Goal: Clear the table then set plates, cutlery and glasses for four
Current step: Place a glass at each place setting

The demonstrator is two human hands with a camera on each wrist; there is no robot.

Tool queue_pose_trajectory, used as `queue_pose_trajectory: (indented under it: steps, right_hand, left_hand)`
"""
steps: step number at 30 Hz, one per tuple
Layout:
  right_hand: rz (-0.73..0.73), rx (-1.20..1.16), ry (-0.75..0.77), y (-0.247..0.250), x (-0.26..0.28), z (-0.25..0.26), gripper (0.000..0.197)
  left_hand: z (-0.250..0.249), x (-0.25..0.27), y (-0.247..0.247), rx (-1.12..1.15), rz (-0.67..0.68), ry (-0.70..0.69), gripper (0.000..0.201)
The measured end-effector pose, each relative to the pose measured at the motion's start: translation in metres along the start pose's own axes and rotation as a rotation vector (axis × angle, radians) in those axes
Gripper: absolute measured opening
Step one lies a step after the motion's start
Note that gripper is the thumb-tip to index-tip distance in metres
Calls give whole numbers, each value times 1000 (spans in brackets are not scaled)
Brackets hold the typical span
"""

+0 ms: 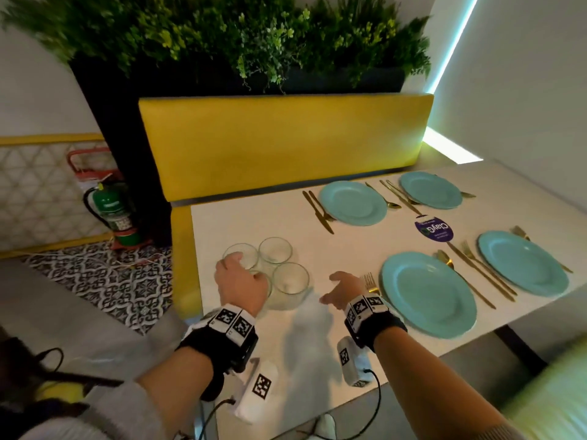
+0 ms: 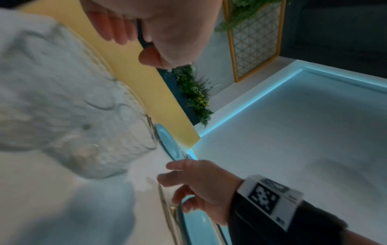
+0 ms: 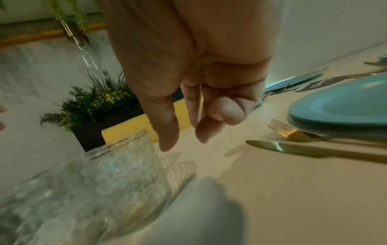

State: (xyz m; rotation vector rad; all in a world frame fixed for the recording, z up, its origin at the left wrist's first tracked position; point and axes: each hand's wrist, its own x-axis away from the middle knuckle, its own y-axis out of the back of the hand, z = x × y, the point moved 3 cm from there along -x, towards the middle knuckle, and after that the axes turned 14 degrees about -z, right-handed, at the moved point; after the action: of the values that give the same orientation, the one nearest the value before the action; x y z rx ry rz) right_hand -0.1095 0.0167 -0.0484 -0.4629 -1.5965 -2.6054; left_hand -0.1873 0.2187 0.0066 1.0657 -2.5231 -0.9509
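Observation:
Four clear glasses stand bunched at the left end of the white table (image 1: 247, 223). My left hand (image 1: 241, 274) hovers over the near-left one and mostly hides it, fingertips at the rim of the far-left glass (image 1: 239, 254). In the left wrist view the left hand (image 2: 130, 44) shows loosely curled fingers with nothing between them. My right hand (image 1: 336, 287) is open beside the near-right glass (image 1: 290, 279), apart from it; its fingers (image 3: 167, 129) hang above that glass (image 3: 104, 174). Four teal plates are laid, the nearest plate (image 1: 428, 293) with a gold fork (image 1: 370, 281) beside it.
A yellow bench (image 1: 279, 144) backs the far side of the table, with a dark planter (image 1: 247, 42) of greenery above. A round purple sign (image 1: 433, 230) lies between the plates. A green fire extinguisher (image 1: 111, 211) stands on the floor at left. A wall closes the right side.

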Motion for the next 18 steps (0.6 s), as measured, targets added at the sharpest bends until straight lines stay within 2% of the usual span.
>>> queue_pose_trajectory:
  steps: [2,5,8,15,18]
  right_hand:
    - [34,-26,6,-13,6,4,73]
    - [44,-68,35,-27,9,13,86]
    - [11,-101,92,-37,10,23,91]
    - [-24,-215,114,-58,7,31,96]
    - [-43,-266,95,-63,5,28,95]
  left_hand:
    - [21,-5,10,-81,-3,103,68]
    - [48,-9,11,-87,125,255,87]
    - [71,-9,-5,-148,280,244,99]
    - [96,-9,-43,113,297,260,123]
    - [100,-11,-50,105,265,245,115]
